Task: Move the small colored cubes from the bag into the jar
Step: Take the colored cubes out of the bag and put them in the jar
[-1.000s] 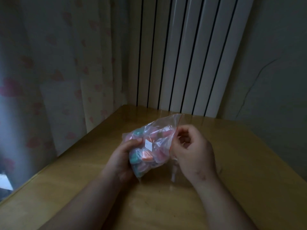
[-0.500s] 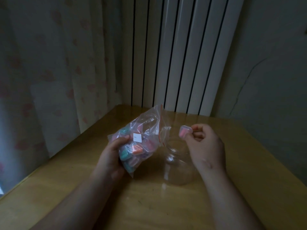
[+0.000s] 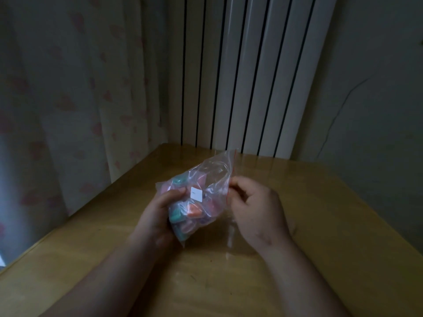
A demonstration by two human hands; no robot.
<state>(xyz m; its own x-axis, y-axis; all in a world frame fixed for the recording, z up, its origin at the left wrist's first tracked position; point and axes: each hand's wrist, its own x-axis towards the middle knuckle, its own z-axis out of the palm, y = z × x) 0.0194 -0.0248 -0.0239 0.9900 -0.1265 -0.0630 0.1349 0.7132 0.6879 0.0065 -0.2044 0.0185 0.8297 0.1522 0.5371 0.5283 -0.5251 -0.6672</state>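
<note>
My left hand (image 3: 158, 216) grips a clear zip bag (image 3: 206, 177) from the left and holds it above the wooden table (image 3: 320, 225). The bag has a red seal strip and a small white label. Inside it are several small colored cubes (image 3: 193, 211) in teal, orange and pink. My right hand (image 3: 256, 213) is curled, with its fingertips at the bag's mouth by the red strip. What those fingertips hold is hidden. The clear jar (image 3: 230, 239) stands on the table, mostly hidden behind my right hand, with only faint glints showing.
A white ribbed radiator (image 3: 240, 76) stands behind the table's far edge. A curtain with pink hearts (image 3: 80, 99) hangs along the left edge. A plain wall lies to the right. The room is dim.
Half a second ago my right hand held a pink cube over the jar, away from the bag. Now it is back at the bag's mouth, and that cube is out of sight.
</note>
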